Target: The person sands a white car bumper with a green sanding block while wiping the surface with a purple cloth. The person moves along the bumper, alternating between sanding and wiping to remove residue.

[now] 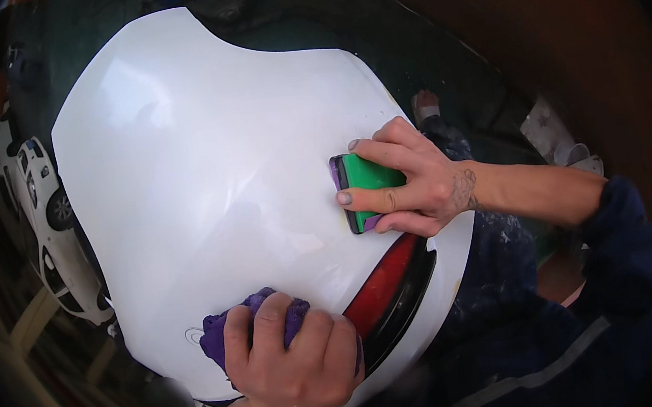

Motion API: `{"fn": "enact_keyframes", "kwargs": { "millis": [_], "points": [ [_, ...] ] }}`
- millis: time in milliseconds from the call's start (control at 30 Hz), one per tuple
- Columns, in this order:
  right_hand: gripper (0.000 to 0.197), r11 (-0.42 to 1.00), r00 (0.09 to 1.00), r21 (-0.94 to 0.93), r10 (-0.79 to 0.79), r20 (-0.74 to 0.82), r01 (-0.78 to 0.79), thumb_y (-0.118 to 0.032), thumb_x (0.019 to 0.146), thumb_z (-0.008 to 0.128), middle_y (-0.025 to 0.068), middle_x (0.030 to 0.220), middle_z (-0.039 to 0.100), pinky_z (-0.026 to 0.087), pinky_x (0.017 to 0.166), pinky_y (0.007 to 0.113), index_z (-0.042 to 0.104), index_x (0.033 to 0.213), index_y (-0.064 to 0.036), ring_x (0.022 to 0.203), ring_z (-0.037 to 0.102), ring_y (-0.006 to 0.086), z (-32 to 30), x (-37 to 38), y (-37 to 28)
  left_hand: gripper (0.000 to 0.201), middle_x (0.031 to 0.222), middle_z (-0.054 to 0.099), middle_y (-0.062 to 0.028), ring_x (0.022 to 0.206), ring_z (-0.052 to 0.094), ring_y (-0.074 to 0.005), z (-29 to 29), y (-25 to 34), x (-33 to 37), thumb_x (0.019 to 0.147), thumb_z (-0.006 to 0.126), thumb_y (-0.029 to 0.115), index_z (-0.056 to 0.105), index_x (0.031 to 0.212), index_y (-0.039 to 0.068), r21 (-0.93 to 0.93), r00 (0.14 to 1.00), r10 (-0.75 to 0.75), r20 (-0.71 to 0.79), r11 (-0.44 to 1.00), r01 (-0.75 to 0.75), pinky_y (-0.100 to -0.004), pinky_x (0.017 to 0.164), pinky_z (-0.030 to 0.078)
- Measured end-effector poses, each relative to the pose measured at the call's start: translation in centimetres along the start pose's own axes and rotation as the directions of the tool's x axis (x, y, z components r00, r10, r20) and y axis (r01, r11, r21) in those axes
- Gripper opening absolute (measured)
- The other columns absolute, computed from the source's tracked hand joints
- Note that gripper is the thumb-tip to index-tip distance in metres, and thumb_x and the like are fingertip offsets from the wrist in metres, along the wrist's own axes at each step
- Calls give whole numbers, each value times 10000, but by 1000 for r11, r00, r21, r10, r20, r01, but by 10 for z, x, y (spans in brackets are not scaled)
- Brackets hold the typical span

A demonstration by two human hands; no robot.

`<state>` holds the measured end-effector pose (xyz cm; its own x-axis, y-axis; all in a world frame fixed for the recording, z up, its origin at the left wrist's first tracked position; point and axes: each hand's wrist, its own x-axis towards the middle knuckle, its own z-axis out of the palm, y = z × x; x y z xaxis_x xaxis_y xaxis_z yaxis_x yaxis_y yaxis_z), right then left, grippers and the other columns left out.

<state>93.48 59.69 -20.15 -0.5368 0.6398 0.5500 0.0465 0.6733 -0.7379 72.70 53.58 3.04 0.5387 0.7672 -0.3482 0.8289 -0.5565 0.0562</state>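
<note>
A glossy white car body panel (173, 188), probably a bumper cover, fills the middle of the view. My right hand (435, 184) grips a green sanding block (370, 173) with a dark edge and purple abrasive, its face flat against the panel. The fingers spread over the block's top. Lower left, my left hand (295, 366) is closed around a crumpled purple cloth (217, 338) resting on the panel. A red reflector or lamp (386, 281) with a black trim strip (401, 315) lies between the hands. Beside the cloth is a small round outline in the white surface.
White cars (47, 193) stand beyond the panel's left edge. Dark green floor (438, 57) shows behind it. At right are a reddish-brown surface (561, 20) and a pale crumpled item (547, 132). A shoe (427, 104) shows just past the panel's right edge.
</note>
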Motion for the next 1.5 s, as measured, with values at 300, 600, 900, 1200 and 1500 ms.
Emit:
{"fn": "enact_keyframes", "kwargs": {
  "millis": [300, 600, 900, 1200, 1500],
  "points": [
    [500, 993, 993, -35, -114, 6, 114, -485, 1012, 752, 222, 1347, 637, 472, 857, 438, 767, 1436, -219, 960, 570, 290, 11, 7, 14, 270, 896, 708, -33, 968, 681, -353, -2, 5, 2, 621, 810, 248, 756, 862, 137, 21, 999, -47, 25, 999, 47, -574, 907, 493],
    [473, 990, 987, 13, -140, -76, 141, -405, 975, 780, 130, 1172, 603, 452, 800, 424, 728, 1393, -190, 962, 561, 270, 13, 27, 17, 241, 888, 680, -41, 912, 659, -327, -9, 7, 13, 614, 800, 192, 712, 833, 147, -17, 999, -23, -28, 1000, 22, -499, 817, 472],
    [407, 989, 950, 40, -124, -285, 141, -393, 946, 810, 86, 1061, 609, 481, 751, 401, 734, 1234, -117, 975, 601, 262, 37, 78, -15, 201, 867, 671, -43, 907, 662, -322, -13, 10, 17, 658, 778, 148, 715, 849, 145, -23, 997, -36, -71, 999, 34, -459, 787, 474],
    [475, 967, 874, -12, 224, -432, -254, -365, 902, 855, 169, 1037, 620, 482, 705, 396, 777, 1238, -38, 901, 593, 282, 52, 99, -58, 311, 909, 721, -49, 974, 658, -360, -3, 7, 8, 596, 819, 213, 753, 883, 114, 10, 997, -78, -18, 997, 78, -529, 925, 489],
    [474, 848, 724, 12, 459, -515, -529, -337, 942, 840, 216, 1031, 628, 507, 739, 396, 765, 1297, -33, 933, 615, 320, 60, 117, -78, 285, 944, 730, -62, 1016, 651, -367, -1, 3, 4, 629, 830, 161, 750, 897, 103, -59, 994, -62, -88, 997, 57, -504, 944, 483]
  ]
}}
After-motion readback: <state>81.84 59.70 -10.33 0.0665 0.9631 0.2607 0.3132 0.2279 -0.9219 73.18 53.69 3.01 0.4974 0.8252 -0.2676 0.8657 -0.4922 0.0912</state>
